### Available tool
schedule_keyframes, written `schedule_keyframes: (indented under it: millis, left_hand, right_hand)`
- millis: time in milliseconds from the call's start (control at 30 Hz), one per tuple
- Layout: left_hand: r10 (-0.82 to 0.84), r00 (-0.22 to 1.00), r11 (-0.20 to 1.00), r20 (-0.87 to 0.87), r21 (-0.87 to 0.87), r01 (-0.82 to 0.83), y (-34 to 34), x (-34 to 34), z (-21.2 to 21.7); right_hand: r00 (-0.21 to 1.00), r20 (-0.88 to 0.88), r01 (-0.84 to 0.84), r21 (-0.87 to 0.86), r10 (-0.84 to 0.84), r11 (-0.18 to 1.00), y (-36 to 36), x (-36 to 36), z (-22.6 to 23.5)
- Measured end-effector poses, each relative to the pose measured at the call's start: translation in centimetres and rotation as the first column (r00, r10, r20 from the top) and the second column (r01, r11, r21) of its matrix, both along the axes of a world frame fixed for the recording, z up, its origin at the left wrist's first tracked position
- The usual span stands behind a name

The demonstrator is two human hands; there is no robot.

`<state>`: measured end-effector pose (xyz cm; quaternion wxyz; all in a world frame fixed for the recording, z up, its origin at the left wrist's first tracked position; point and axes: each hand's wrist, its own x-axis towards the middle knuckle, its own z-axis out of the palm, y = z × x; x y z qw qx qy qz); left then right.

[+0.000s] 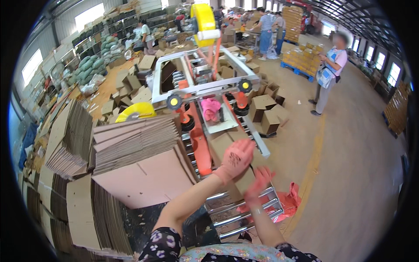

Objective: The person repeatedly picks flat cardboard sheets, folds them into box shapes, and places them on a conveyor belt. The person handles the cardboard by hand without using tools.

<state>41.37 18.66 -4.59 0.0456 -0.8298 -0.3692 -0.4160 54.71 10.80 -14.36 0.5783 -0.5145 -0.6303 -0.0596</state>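
Note:
A brown cardboard box (221, 143) sits on the roller conveyor (227, 220) in front of me, partly covered by my hands. My left hand (235, 160), in a pink glove, lies over the top of the box with its fingers stretched out. Beside the box's right side is my right hand (260, 182), gloved too and smeared by motion; its fingers look apart and hold nothing I can see. Just beyond stands a carton-sealing machine (209, 92) with a grey frame, orange parts and a big yellow tape roll (203, 24). A bright pink cloth (210, 109) rests inside its frame.
Stacks of flat cardboard (144, 181) crowd my left. Another yellow tape roll (136, 112) lies behind them. A red plastic bag (289, 201) hangs by the conveyor's right side. Opened boxes (266, 111) lie past the machine. A person (331, 65) stands at the right, near loaded pallets (301, 61).

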Motion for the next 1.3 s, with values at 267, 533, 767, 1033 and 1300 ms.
schedule_keyframes:
  millis: [267,533,767,1033,1300]
  left_hand:
    - [0.502,0.843,0.687,-0.193,-0.504,-0.524,-15.8,-21.4,-1.6]
    - [0.642,0.689,0.64,-0.336,-0.26,-0.723,-24.5,-36.2,4.6]
    - [0.692,0.371,0.261,-0.619,-0.265,-0.928,-26.2,-34.7,8.1]
    - [0.18,0.757,0.858,-0.629,-0.276,-0.433,-28.8,-20.4,1.4]
    - [-0.089,0.876,0.856,-0.475,-0.485,-0.176,-31.8,-19.3,10.4]
  right_hand:
    - [0.746,0.225,-0.666,0.262,0.627,0.698,3.0,-20.0,9.7]
    - [0.356,0.503,-0.914,0.013,0.788,0.405,-1.6,-28.4,10.7]
    - [-0.411,0.159,-0.835,-0.461,0.898,-0.3,-6.4,-11.8,17.4]
    - [-0.339,-0.408,-0.509,-0.679,0.848,-0.53,-10.9,-13.0,17.4]
    - [0.425,0.438,-0.84,-0.137,0.792,0.526,-9.5,-10.8,9.3]
